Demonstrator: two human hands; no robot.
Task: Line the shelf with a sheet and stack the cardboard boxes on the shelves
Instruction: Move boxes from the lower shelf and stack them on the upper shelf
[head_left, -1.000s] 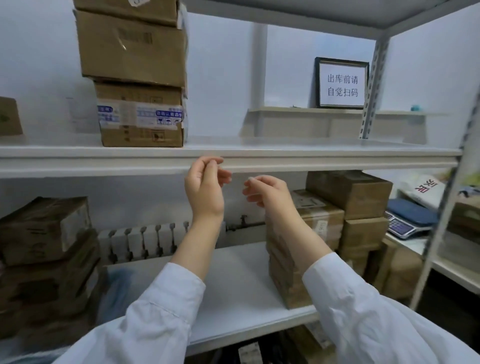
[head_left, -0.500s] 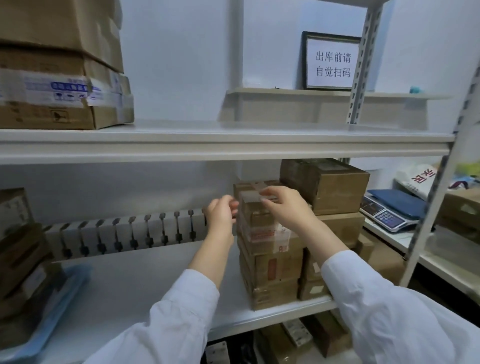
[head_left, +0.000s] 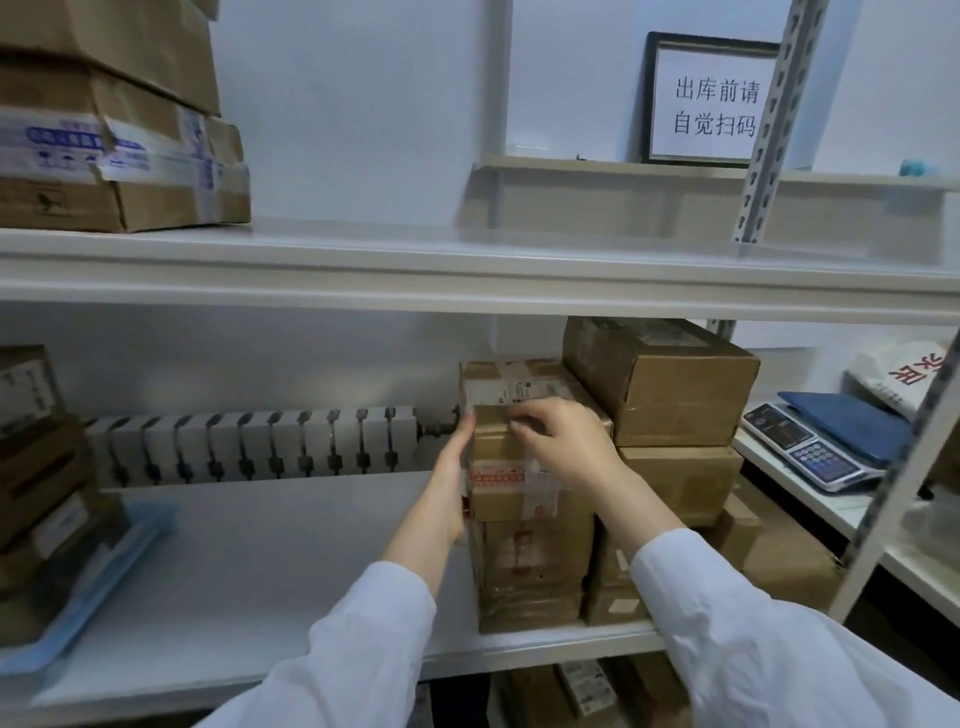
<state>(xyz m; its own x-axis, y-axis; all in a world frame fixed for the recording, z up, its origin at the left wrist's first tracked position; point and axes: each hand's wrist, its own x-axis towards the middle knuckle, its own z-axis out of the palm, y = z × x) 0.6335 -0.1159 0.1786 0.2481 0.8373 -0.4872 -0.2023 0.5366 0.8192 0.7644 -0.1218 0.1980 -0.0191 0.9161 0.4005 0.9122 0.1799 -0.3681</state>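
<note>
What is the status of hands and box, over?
Left hand pressing top box, left side. Right hand gripping its top edge. Box atop stack. Larger box close on right.

This is a stockroom, a small warehouse storage room. White metal shelves (head_left: 467, 270) on slotted steel uprights (head_left: 769, 119) carry taped, labelled cardboard boxes (head_left: 670, 384) stacked several high. A framed sign (head_left: 714, 101) on a ledge (head_left: 571, 166) reads 出库前请自觉扫码, telling staff to scan goods before they leave. An electronic weighing scale (head_left: 815, 452) with a keypad sits on a side shelf (head_left: 800, 493). A radiator (head_left: 260, 441) runs along the plain white wall (head_left: 363, 104) behind.
</note>
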